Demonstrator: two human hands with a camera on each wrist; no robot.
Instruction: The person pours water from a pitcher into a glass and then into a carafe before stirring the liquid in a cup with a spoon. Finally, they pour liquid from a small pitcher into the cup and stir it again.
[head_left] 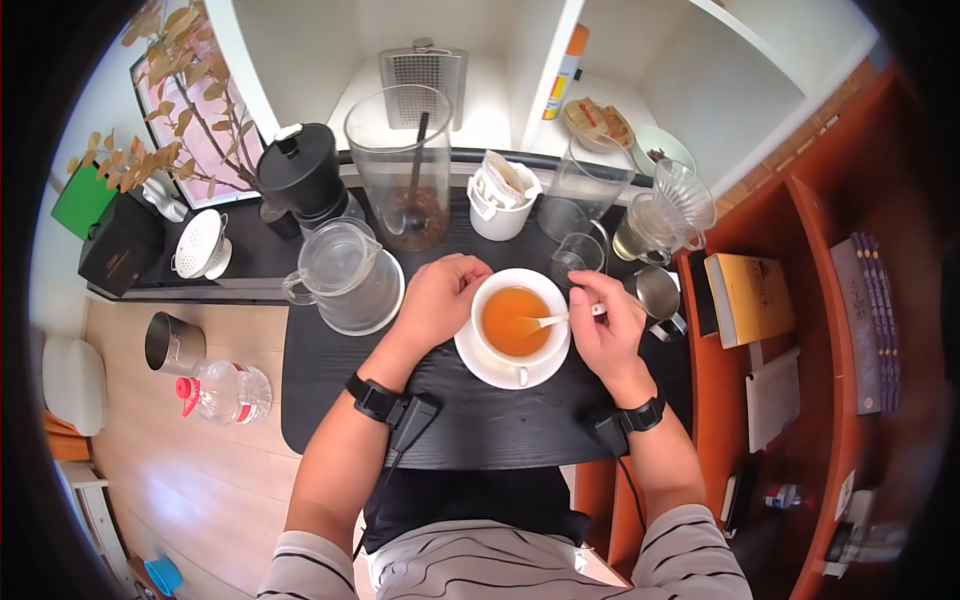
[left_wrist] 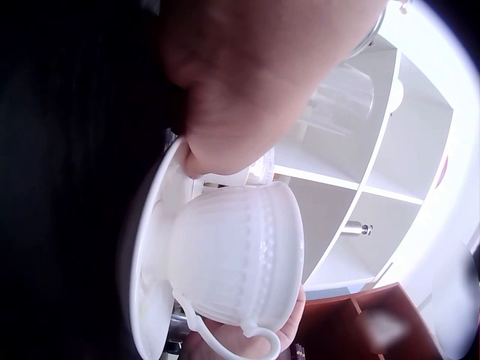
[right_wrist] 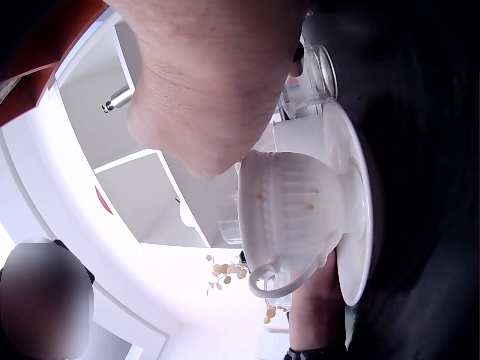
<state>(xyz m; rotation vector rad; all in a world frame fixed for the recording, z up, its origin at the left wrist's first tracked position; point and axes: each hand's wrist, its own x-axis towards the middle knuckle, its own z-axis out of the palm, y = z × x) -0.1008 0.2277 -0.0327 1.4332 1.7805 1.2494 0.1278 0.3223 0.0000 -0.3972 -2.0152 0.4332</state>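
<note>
A white cup [head_left: 483, 300] of amber liquid stands on a white saucer [head_left: 497, 371] at the front of the black table. Its handle [left_wrist: 217, 341] points toward the person, and its ribbed side shows in both wrist views. At the saucer's left rim, my left hand [head_left: 440, 298] holds on with curled fingers, a fingertip dipping inside the rim in the left wrist view. My right hand [head_left: 608, 325] pinches the end of a white spoon [head_left: 548, 321], whose bowl lies in the liquid. In the right wrist view, the back of that hand hides the spoon.
A lidded glass pitcher [head_left: 345, 270] stands left of the cup. Behind are a tall glass cylinder [head_left: 400, 165] and a white mug [head_left: 500, 220] with a drip bag. A small glass cup [head_left: 577, 262] and a metal pitcher [head_left: 658, 293] sit close to the right hand.
</note>
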